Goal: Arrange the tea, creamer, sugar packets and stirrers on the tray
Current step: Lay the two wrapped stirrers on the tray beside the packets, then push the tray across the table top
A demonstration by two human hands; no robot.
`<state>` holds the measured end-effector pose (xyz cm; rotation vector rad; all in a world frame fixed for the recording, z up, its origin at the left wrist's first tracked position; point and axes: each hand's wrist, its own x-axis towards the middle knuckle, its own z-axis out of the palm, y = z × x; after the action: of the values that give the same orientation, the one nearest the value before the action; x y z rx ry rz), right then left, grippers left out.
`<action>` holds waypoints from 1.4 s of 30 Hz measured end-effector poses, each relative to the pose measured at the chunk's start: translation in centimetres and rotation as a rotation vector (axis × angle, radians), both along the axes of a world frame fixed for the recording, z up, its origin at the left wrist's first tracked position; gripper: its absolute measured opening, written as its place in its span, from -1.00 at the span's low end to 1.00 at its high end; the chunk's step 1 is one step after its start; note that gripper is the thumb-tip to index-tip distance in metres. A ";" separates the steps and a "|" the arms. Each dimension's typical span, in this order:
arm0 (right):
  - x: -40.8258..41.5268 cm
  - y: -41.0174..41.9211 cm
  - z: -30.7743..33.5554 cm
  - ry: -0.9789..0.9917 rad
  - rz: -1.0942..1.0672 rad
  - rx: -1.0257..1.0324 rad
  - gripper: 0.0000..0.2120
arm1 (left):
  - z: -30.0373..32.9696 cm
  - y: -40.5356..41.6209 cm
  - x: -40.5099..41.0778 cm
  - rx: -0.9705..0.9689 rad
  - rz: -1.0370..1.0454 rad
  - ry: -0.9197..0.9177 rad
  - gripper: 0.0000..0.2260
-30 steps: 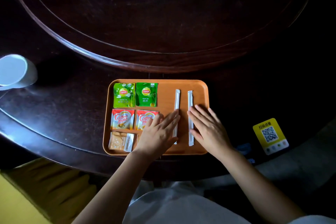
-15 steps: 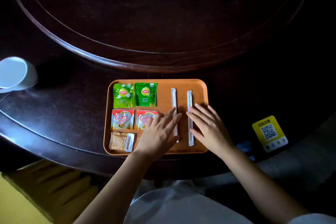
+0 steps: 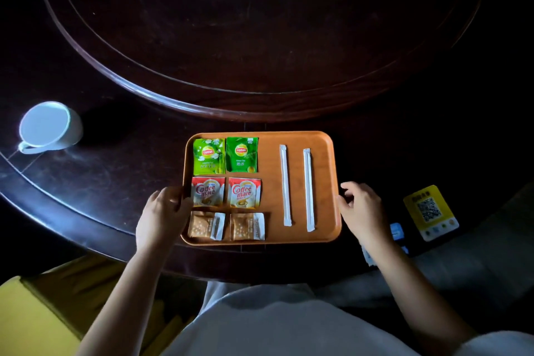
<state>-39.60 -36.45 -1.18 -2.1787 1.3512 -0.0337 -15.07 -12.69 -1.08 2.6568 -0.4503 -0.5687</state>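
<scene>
An orange tray [image 3: 271, 159] lies on the dark table near its front edge. Two green Lipton tea bags [image 3: 208, 156] [image 3: 241, 154] form its top-left row. Below them lie two red Coffee mate creamer packets [image 3: 207, 191] [image 3: 244, 192], then two brown sugar packets [image 3: 205, 225] [image 3: 247, 226]. Two white wrapped stirrers [image 3: 285, 185] [image 3: 308, 189] lie lengthwise on the right half. My left hand [image 3: 164, 211] grips the tray's left rim with the thumb over the edge. My right hand [image 3: 361, 205] is at the right rim, fingers loosely curled and apart, holding nothing.
A white cup [image 3: 49, 127] lies tilted at the far left of the table. A yellow QR-code card [image 3: 430, 211] rests right of the tray. The raised round turntable edge [image 3: 202, 107] runs just behind the tray. A yellow chair cushion [image 3: 34, 312] is at the lower left.
Both hands left the stirrers and moved outward to the tray's left and right rims. The left stirrer now lies straighter, and the second sugar packet is uncovered.
</scene>
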 end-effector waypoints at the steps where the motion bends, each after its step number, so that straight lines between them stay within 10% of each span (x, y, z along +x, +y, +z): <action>1: 0.3 0.0 0.1 0.014 -0.003 0.006 -0.76 | -0.2 0.1 0.2 0.000 -0.023 0.013 -0.82; 37: 3.6 3.6 -0.2 -0.170 -0.056 -0.230 -0.67 | 0.0 0.6 0.3 -0.143 -0.001 0.042 -0.78; 42: 2.0 2.7 -0.1 0.034 -0.159 -0.120 -0.68 | 0.0 0.7 0.4 -0.138 -0.001 0.052 -0.78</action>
<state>-37.58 -33.71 -1.31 -2.1722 1.5755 -0.1425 -14.64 -12.02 -1.08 2.5051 -0.4585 -0.5840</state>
